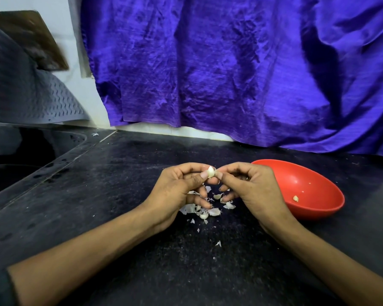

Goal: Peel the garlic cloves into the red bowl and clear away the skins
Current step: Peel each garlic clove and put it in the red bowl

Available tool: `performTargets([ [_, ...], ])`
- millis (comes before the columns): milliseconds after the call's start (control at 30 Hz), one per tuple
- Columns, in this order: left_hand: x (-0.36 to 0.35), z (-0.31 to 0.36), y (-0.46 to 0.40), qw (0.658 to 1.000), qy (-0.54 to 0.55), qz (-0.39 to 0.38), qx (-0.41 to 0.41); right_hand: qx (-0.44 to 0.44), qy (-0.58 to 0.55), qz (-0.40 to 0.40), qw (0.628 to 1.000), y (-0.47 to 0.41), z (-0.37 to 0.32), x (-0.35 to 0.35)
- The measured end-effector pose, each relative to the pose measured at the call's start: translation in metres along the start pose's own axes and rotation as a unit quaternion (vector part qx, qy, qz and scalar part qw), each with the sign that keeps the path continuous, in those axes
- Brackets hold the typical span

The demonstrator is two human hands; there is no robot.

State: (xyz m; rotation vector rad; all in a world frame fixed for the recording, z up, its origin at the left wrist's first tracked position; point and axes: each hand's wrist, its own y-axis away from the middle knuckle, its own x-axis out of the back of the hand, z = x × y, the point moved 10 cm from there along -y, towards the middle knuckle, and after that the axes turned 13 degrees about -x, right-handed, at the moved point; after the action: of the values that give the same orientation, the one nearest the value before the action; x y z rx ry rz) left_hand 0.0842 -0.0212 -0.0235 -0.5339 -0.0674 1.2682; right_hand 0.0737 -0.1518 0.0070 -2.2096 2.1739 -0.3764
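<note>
My left hand (179, 188) and my right hand (250, 186) meet above the black counter, and both pinch one pale garlic cloves piece, a single clove (211, 172), between thumb and fingertips. Below the hands lies a pile of white skins (208, 209), with a few cloves among them. The red bowl (318, 206) sits just right of my right hand. It holds a small garlic piece (295, 198) and a few crumbs.
The black counter (119, 195) stretches around the pile, with stray skin flakes (218, 243) nearer me. A sink (13, 164) is set in at the far left under a grey drying mat (31, 96). A purple cloth (230, 62) hangs behind.
</note>
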Motion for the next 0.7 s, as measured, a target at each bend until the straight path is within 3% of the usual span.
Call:
performTargets([
  [500,0.000,-0.006,-0.002,0.997,0.068,0.010,0.032,-0.004,0.001,0.040,0.999,-0.003,0.001,0.010],
  [700,-0.002,-0.003,-0.002,0.998,0.055,0.005,0.017,0.002,-0.039,0.005,0.999,-0.004,0.001,0.002],
])
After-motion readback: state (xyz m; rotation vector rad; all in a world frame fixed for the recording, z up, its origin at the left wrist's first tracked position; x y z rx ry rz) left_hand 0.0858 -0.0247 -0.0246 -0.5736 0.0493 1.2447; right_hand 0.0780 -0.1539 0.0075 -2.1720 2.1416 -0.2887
